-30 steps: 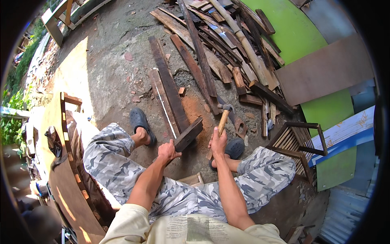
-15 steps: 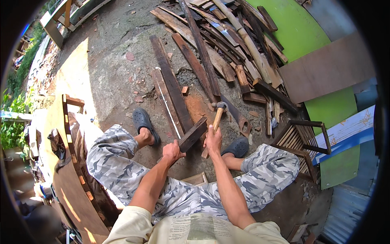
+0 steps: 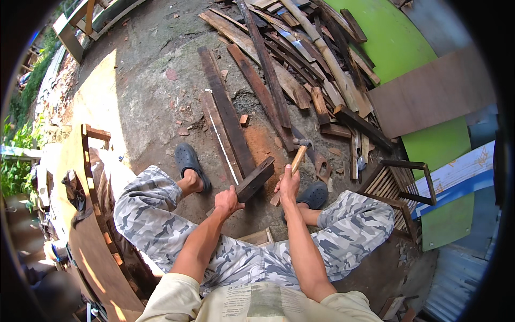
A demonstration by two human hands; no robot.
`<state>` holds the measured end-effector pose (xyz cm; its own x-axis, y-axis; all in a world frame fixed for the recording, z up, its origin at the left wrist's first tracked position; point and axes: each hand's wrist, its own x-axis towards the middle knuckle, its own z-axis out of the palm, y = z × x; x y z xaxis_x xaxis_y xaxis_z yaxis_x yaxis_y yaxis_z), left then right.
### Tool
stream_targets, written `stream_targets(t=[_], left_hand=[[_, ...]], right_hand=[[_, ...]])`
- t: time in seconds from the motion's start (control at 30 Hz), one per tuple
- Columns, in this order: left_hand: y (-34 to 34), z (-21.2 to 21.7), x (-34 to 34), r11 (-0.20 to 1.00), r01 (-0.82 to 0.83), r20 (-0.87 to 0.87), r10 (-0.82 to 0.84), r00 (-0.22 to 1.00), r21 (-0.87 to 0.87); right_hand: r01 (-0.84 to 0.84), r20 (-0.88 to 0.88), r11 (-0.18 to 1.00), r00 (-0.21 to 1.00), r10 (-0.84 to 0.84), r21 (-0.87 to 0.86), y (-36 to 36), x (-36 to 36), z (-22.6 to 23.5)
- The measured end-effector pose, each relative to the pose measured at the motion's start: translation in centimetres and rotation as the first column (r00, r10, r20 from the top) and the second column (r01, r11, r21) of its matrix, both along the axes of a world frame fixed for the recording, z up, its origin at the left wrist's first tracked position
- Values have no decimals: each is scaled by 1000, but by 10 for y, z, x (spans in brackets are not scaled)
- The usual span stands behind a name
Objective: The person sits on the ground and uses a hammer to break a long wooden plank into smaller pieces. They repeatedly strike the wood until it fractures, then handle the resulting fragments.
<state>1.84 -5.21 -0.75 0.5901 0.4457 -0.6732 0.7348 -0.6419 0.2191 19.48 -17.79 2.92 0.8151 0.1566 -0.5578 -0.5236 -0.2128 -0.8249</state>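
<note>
My left hand (image 3: pixel 227 200) is closed round the near end of a short dark wooden block (image 3: pixel 256 180), which tilts up and away to the right. In my right hand (image 3: pixel 288 185) is a hammer (image 3: pixel 298 160), gripped by its light wooden handle, with the metal head pointing away from me. The hammer stands to the right of the block, apart from it. Beyond the block two long dark planks (image 3: pixel 228 112) lie side by side on the ground, the left one with a white stripe. A handsaw (image 3: pixel 322 165) rests on the ground behind the hammer, partly hidden by it.
A heap of wooden boards and sticks (image 3: pixel 306 59) lies at the far right. Beside it stand green panels (image 3: pixel 394 43) and a small slatted wooden frame (image 3: pixel 399 185). A long wooden piece (image 3: pixel 94 252) stands at my left. My feet in dark clogs (image 3: pixel 189 163) flank the work.
My right hand has shifted slightly right and nearer, and the hammer has tilted further to the right, away from the block. My left hand and the block have hardly moved.
</note>
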Motion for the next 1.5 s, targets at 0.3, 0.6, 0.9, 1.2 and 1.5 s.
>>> stream_targets(t=[0.3,0.6,0.9,1.2,1.5], left_hand=[[-2,-8,-4,994,90,47,-92,995,59],[-5,6,8,999,44,-22,-44,999,-5],[0,-11,-3,996,72,32,-74,997,42],[9,-9,-1,994,107,6,-107,994,7],[30,-38,-8,999,41,70,-39,997,-20]], right_hand=[[-155,-309,983,934,179,102,-3,18,-2],[-241,-539,967,805,249,88,-22,-11,-42],[249,18,941,965,-260,231,-15,25,20],[-128,-276,986,949,152,103,3,-13,6],[-112,-13,990,994,112,-86,-36,49,28]])
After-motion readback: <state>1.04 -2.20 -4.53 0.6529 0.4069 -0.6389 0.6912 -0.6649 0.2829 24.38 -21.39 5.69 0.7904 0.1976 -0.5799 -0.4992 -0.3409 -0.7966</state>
